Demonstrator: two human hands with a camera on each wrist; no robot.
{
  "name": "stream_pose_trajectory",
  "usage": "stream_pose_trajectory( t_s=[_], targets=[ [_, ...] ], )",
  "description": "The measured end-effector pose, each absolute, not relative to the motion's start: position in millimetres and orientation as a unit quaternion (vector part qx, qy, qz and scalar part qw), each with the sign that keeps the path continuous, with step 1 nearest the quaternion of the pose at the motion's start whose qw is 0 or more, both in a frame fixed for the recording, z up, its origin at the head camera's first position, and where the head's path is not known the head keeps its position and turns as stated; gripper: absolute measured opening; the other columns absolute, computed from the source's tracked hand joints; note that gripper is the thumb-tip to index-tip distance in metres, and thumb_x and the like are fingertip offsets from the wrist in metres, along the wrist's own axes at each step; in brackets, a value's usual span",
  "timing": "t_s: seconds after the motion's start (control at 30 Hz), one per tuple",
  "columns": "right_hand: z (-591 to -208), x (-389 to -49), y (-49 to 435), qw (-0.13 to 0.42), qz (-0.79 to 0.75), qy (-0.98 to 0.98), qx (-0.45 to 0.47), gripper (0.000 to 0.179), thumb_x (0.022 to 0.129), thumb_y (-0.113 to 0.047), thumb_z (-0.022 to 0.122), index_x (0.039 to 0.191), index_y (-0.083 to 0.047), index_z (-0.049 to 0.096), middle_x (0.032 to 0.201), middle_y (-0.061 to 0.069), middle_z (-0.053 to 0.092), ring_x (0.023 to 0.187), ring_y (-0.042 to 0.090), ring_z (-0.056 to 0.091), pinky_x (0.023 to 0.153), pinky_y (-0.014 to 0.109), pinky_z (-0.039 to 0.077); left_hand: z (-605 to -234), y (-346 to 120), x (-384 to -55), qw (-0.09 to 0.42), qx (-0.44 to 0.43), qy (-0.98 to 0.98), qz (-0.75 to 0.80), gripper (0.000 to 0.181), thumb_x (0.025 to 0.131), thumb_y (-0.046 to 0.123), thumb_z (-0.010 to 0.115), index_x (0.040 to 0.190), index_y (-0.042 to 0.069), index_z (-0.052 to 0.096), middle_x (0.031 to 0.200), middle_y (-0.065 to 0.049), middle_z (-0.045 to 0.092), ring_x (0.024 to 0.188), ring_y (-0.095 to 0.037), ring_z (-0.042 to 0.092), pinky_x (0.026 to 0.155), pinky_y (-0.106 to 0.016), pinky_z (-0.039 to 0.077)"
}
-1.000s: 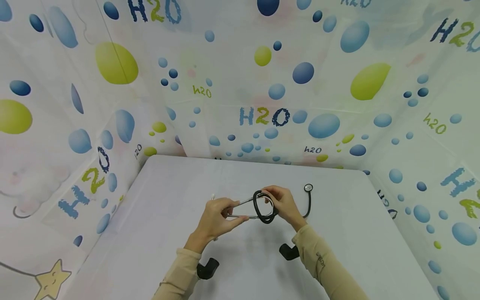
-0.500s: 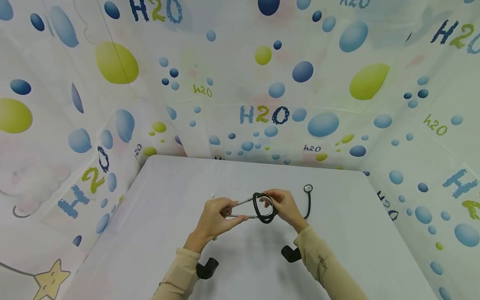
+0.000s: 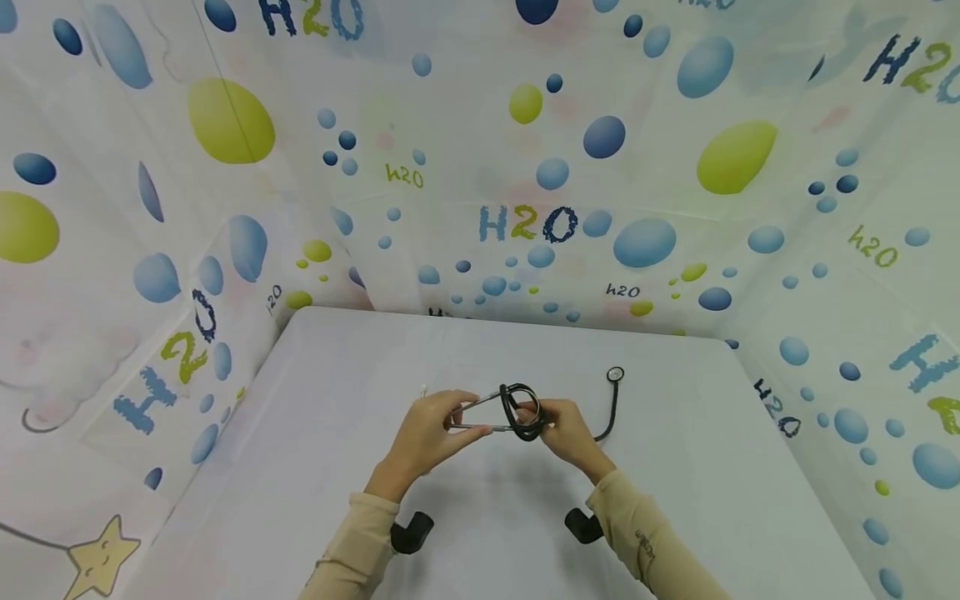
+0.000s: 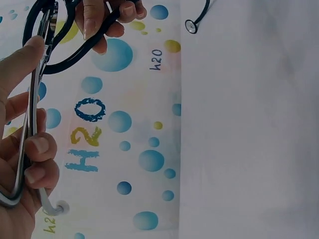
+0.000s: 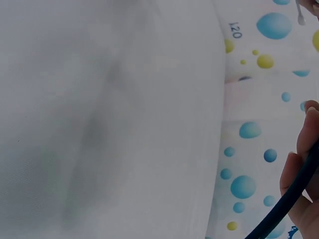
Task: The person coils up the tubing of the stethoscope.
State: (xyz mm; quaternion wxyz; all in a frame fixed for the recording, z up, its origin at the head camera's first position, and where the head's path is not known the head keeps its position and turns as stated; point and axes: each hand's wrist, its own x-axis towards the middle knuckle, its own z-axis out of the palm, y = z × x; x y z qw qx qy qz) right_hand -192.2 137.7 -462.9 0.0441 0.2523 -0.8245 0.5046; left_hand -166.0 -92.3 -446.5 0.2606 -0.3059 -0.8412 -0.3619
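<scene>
A stethoscope with black tubing (image 3: pixel 531 432) is held in the air above the table. My left hand (image 3: pixel 422 432) grips its metal ear tubes; in the left wrist view the fingers curl around them, and a white eartip (image 4: pixel 61 207) sticks out below. At the looped black tubing, my right hand (image 3: pixel 572 433) holds the coil between thumb and fingers. The chestpiece (image 3: pixel 615 374) hangs off to the right on a free length of tube. Only a stretch of dark tube (image 5: pixel 286 201) and some fingers (image 5: pixel 309 132) show in the right wrist view.
A white table (image 3: pixel 360 350) lies beneath both hands. Patterned sheeting (image 3: pixel 465 150) with drops and lettering rises behind it and at both sides. Black angular pieces show at the left wrist (image 3: pixel 412 532) and the right wrist (image 3: pixel 583 526).
The right hand has shifted slightly downward and turned at the coil, and the tubing loops have moved a little left. The left hand keeps its grip on the ear tubes.
</scene>
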Motion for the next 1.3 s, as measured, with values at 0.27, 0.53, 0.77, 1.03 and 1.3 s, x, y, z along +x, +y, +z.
stream_pose_trajectory(
  t_s=[0.27,0.53,0.77,1.03,1.3],
  targets=[
    [-460.8,-190.9,135.9,0.055,0.467,-0.843,0.260,0.013,0.085,-0.003,0.067,0.092,0.008,0.071,0.081,0.014,0.071,0.074,0.019,0.067,0.066,0.027,0.052,-447.4,-90.5,-162.8,0.207,-0.314,-0.850,-0.368,0.047,0.075,0.022,0.080,0.116,0.005,0.065,0.074,-0.002,0.059,0.056,-0.009,0.045,0.053,-0.017,0.041],
    [-457.4,-191.1,137.1,0.025,0.467,-0.838,0.280,0.015,0.087,-0.001,0.063,0.095,0.010,0.070,0.086,0.018,0.070,0.076,0.024,0.068,0.065,0.024,0.052,-447.5,-86.2,-162.2,0.219,-0.332,-0.840,-0.370,0.053,0.077,0.022,0.078,0.127,0.011,0.060,0.072,0.002,0.053,0.060,-0.006,0.041,0.054,-0.018,0.041],
    [-457.1,-188.4,140.0,-0.011,0.462,-0.841,0.280,0.013,0.087,0.004,0.061,0.095,0.011,0.069,0.089,0.020,0.070,0.079,0.026,0.067,0.066,0.025,0.052,-447.5,-83.9,-157.6,0.204,-0.343,-0.849,-0.346,0.053,0.082,0.023,0.073,0.132,0.018,0.057,0.073,0.002,0.050,0.062,-0.008,0.049,0.055,-0.017,0.044],
    [-456.7,-187.1,140.5,-0.029,0.461,-0.839,0.288,0.013,0.084,0.010,0.059,0.094,0.015,0.067,0.090,0.024,0.069,0.082,0.032,0.068,0.069,0.029,0.054,-445.1,-81.9,-153.4,0.196,-0.359,-0.863,-0.298,0.053,0.088,0.024,0.067,0.138,0.028,0.050,0.077,0.003,0.047,0.052,-0.001,0.031,0.048,-0.014,0.034],
    [-457.0,-189.5,142.3,-0.023,0.469,-0.838,0.278,0.017,0.088,-0.001,0.062,0.098,0.012,0.068,0.092,0.022,0.069,0.080,0.029,0.068,0.068,0.026,0.052,-444.8,-82.6,-152.4,0.226,-0.358,-0.853,-0.305,0.051,0.083,0.018,0.073,0.132,0.022,0.057,0.073,0.002,0.048,0.054,-0.002,0.034,0.049,-0.014,0.036]
  ],
)
